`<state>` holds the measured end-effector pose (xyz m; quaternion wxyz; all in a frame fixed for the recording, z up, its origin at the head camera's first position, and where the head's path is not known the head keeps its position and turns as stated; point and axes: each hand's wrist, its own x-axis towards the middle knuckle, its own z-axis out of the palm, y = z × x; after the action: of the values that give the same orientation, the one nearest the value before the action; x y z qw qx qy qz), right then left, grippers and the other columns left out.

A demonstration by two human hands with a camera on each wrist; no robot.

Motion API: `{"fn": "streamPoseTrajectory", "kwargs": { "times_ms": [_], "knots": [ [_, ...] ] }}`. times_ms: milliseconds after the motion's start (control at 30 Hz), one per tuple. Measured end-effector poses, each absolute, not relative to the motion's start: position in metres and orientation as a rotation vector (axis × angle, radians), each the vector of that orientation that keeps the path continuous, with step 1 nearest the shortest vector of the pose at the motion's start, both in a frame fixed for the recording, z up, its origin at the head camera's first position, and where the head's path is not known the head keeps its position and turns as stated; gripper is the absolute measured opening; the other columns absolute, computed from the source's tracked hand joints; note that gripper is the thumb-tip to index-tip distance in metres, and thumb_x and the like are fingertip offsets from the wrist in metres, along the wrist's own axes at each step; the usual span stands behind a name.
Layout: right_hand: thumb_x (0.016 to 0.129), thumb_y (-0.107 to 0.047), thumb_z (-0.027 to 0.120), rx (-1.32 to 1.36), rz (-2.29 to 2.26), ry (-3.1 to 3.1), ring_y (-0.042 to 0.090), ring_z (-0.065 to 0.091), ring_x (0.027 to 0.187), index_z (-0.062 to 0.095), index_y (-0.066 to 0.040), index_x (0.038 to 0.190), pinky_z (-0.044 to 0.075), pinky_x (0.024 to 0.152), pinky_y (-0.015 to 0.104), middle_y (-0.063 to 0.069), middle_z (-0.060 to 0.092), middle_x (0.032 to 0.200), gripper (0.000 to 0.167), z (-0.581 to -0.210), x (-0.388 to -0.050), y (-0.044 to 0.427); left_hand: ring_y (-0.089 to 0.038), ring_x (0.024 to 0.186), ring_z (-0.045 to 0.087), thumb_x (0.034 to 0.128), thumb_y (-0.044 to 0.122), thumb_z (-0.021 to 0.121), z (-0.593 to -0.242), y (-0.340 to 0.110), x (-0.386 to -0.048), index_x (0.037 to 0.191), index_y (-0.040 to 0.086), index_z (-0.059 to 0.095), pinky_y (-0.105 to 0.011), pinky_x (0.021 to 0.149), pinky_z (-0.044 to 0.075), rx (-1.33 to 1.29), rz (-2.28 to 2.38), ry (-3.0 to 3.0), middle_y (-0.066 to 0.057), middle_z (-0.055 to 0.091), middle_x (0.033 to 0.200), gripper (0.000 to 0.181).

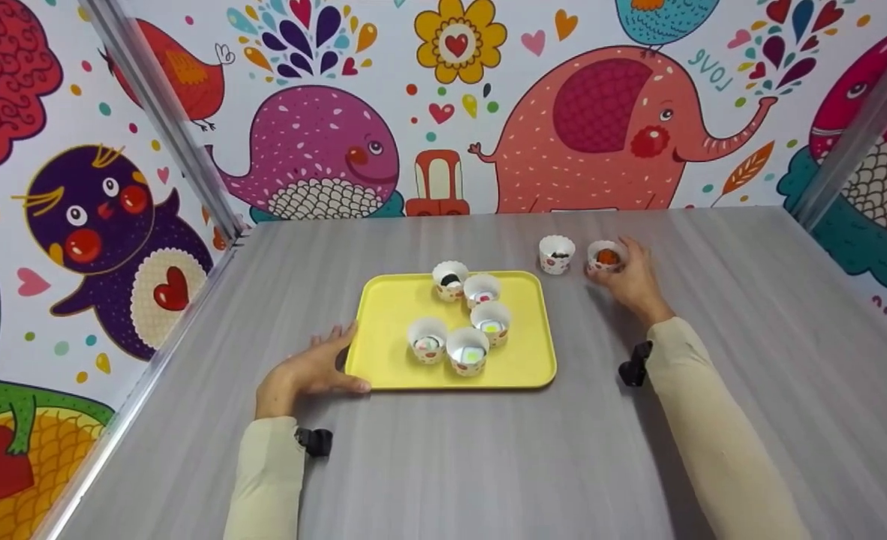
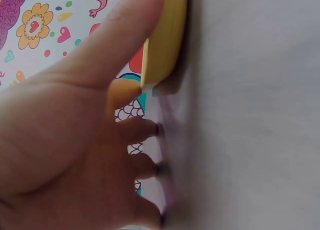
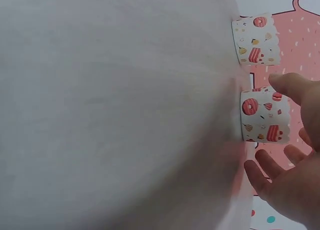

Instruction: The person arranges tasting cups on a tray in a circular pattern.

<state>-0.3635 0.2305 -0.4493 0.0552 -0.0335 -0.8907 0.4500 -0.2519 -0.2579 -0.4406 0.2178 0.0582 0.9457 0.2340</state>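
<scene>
On the grey table, a yellow tray [image 1: 383, 367] carries several white paper cups with small items in them. My left hand [image 1: 312, 367] spreads at the tray's front left corner, with thumb and forefinger touching it and the other fingertips down on the table. Behind the tray's right side, my right hand [image 1: 635, 285] reaches around a paper cup [image 3: 265, 116] with an orange item [image 1: 607, 256] inside. The thumb is close to that cup's side, while the other fingers stand apart from it in the right wrist view.
Just left of the reached-for cup stands another paper cup [image 1: 556, 255] with something dark and green in it. A patterned wall [image 1: 443, 112] closes off the table's back, and a metal post [image 1: 166, 112] rises at the left. Each wrist wears a small black camera [image 1: 635, 365].
</scene>
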Motion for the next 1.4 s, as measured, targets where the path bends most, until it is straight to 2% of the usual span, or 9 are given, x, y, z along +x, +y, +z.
{"fn": "streamPoseTrajectory", "kwargs": {
  "times_ms": [133, 400, 633, 867, 1067, 1400],
  "knots": [
    [0.093, -0.012, 0.070, -0.116, 1.382, -2.698, 0.043, 0.036, 0.139, 0.017, 0.002, 0.157, 0.032, 0.120, 0.052, 0.031, 0.022, 0.158, 0.084, -0.449, -0.368, 0.229, -0.054, 0.151, -0.003, 0.0771, 0.052, 0.082, -0.440, -0.258, -0.252, 0.162, 0.016, 0.006, -0.074, 0.117, 0.005, 0.171, 0.649, 2.622, -0.025, 0.001, 0.167, 0.120],
    [0.089, -0.005, 0.070, -0.095, 1.352, -2.671, 0.046, 0.039, 0.139, 0.022, 0.011, 0.153, 0.035, 0.119, 0.052, 0.035, 0.029, 0.155, 0.081, -0.446, -0.374, 0.231, -0.055, 0.150, -0.004, 0.0774, 0.052, 0.082, -0.436, -0.257, -0.254, 0.163, 0.016, 0.006, -0.074, 0.117, 0.006, 0.181, 0.648, 2.625, -0.024, 0.002, 0.167, 0.119],
    [0.092, -0.013, 0.070, -0.210, 1.246, -2.720, 0.044, 0.042, 0.136, 0.028, 0.009, 0.152, 0.036, 0.118, 0.052, 0.033, 0.037, 0.150, 0.076, -0.445, -0.375, 0.233, -0.054, 0.151, -0.004, 0.0774, 0.051, 0.082, -0.436, -0.255, -0.254, 0.163, 0.017, 0.006, -0.076, 0.116, 0.003, 0.168, 0.655, 2.615, -0.023, 0.001, 0.167, 0.119],
    [0.091, -0.017, 0.071, -0.266, 1.291, -2.735, 0.043, 0.042, 0.133, 0.024, 0.008, 0.153, 0.036, 0.118, 0.051, 0.032, 0.032, 0.150, 0.082, -0.443, -0.372, 0.234, -0.053, 0.151, -0.004, 0.0776, 0.052, 0.082, -0.436, -0.256, -0.254, 0.163, 0.020, 0.006, -0.078, 0.114, 0.001, 0.161, 0.648, 2.616, -0.022, 0.001, 0.168, 0.119],
    [0.091, -0.021, 0.072, -0.243, 1.285, -2.719, 0.043, 0.042, 0.130, 0.025, 0.008, 0.152, 0.037, 0.117, 0.051, 0.032, 0.031, 0.149, 0.082, -0.435, -0.369, 0.233, -0.054, 0.151, -0.005, 0.0768, 0.052, 0.082, -0.436, -0.257, -0.253, 0.163, 0.019, 0.006, -0.076, 0.116, 0.003, 0.169, 0.663, 2.614, -0.023, 0.001, 0.168, 0.119],
    [0.090, -0.017, 0.071, -0.132, 1.217, -2.607, 0.040, 0.041, 0.130, 0.035, 0.005, 0.147, 0.039, 0.116, 0.049, 0.029, 0.036, 0.143, 0.071, -0.407, -0.367, 0.209, -0.057, 0.149, -0.002, 0.0778, 0.048, 0.083, -0.438, -0.261, -0.251, 0.162, 0.013, 0.008, -0.072, 0.119, 0.007, 0.198, 0.670, 2.623, -0.028, 0.003, 0.166, 0.118]
  ]
}}
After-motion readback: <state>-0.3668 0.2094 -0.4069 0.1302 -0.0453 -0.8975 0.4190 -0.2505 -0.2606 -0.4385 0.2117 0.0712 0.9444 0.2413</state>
